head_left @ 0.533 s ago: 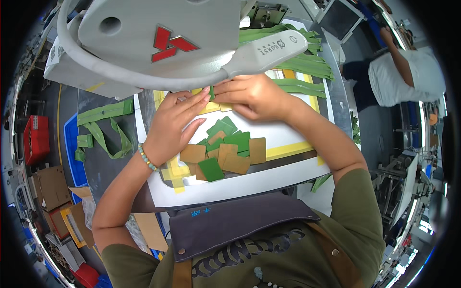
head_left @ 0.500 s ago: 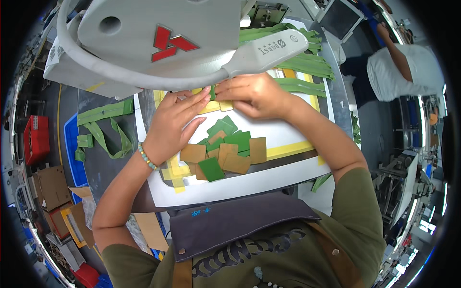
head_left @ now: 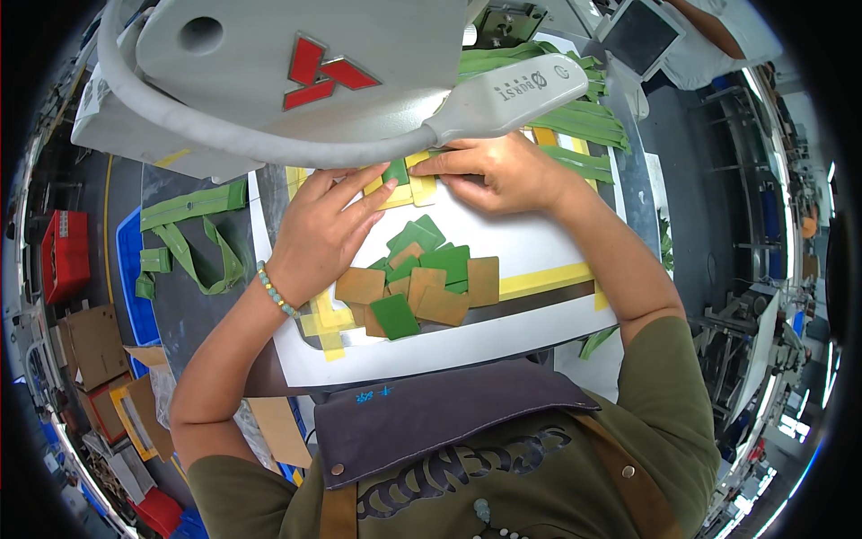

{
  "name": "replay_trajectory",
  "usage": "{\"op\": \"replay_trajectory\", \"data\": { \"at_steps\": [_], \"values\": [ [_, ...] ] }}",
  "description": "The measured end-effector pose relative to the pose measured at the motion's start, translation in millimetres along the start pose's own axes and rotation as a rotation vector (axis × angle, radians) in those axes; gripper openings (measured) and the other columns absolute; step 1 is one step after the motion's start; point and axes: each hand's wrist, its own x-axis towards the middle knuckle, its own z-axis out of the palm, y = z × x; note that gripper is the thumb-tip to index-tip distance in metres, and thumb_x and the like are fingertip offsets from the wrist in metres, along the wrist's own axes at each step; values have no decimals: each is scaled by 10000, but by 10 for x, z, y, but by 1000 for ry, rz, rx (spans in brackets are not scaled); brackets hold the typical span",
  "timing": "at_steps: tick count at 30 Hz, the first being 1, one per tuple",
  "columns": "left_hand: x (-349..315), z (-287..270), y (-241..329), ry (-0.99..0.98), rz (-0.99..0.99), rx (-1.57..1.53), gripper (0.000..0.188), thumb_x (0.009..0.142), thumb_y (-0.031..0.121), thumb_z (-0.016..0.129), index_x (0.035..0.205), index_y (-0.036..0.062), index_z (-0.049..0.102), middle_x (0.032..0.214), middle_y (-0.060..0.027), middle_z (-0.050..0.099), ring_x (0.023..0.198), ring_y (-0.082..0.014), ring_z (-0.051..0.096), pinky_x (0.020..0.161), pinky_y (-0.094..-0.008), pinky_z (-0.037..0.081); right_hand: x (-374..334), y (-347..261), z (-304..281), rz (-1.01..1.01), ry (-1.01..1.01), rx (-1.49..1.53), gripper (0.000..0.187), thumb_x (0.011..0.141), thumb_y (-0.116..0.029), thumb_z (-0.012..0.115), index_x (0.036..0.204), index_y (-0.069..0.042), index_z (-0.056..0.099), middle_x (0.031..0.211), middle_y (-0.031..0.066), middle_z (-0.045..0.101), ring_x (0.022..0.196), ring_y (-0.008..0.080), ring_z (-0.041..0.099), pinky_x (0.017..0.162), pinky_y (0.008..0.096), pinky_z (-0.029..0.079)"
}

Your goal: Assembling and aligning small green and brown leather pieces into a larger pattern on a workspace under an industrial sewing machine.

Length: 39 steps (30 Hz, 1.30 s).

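A small green square piece [head_left: 395,172] lies on a yellow-edged recess [head_left: 420,187] in the white work surface, between my two hands. My left hand [head_left: 325,216] is open, palm down, its outstretched fingertips touching the green piece's left side. My right hand [head_left: 503,175] is on the other side, index finger extended onto the yellow edging and thumb apart from it; its other fingers are partly hidden. Closer to me lies a loose pile of green squares [head_left: 445,262] and tan squares [head_left: 443,306], overlapping one another.
A grey machine head [head_left: 215,81] with a cable and a pale handle-shaped part [head_left: 516,94] hangs over the far side of my hands. Green zipper strips [head_left: 575,124] lie at the far right, more green strips [head_left: 193,207] at the left. A blue bin [head_left: 139,296] stands beyond the left edge.
My right hand's fingers have come away from the green piece and shifted slightly right, leaving more of it visible. My left hand stays beside it. A person at the right has moved farther away.
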Motion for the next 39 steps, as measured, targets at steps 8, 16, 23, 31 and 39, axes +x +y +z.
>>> {"op": "replay_trajectory", "data": {
  "at_steps": [8, 16, 23, 31, 39],
  "values": [
    [37, -39, 3, -71, 8, 8, 412, 889, 78, 776, 1289, -3, 720, 1432, -72, 691, 1129, -335, 635, 981, -404, 548, 26, -23, 4, -104, -29, -103, 290, 800, -28, 715, 1066, -100, 804, 1236, 43, 736, 1123, 268, 677, 940, 417, 571],
    [19, 2, 26, -58, 62, 154, 447, 896, 92, 770, 1328, 10, 686, 1482, -84, 634, 1176, -350, 624, 997, -444, 542, 55, -81, 98, -120, -23, -202, 285, 791, -46, 736, 1061, -111, 799, 1192, 44, 718, 1130, 267, 666, 955, 415, 570],
    [-30, -96, -72, -100, 117, 137, 454, 908, 85, 764, 1345, 10, 672, 1498, -113, 624, 1353, -384, 581, 1090, -478, 513, 50, -99, 92, -96, -42, -218, 275, 800, -65, 744, 1065, -113, 798, 1191, 39, 708, 1130, 266, 663, 952, 418, 568],
    [-24, -67, -65, -96, 143, 138, 381, 925, 54, 738, 1297, 3, 674, 1462, -119, 657, 1355, -348, 625, 1109, -477, 536, 35, -78, 59, -90, -43, -202, 281, 817, -63, 738, 1086, -117, 798, 1202, 38, 705, 1135, 264, 658, 962, 424, 560],
    [84, -138, -28, -181, 174, 260, 350, 937, 110, 658, 1272, 13, 680, 1421, -109, 686, 1302, -342, 657, 1066, -441, 544, 71, -106, -36, -78, -71, -157, 265, 826, -62, 729, 1076, -104, 807, 1195, 53, 703, 1150, 272, 658, 955, 430, 570]
  ]
}}
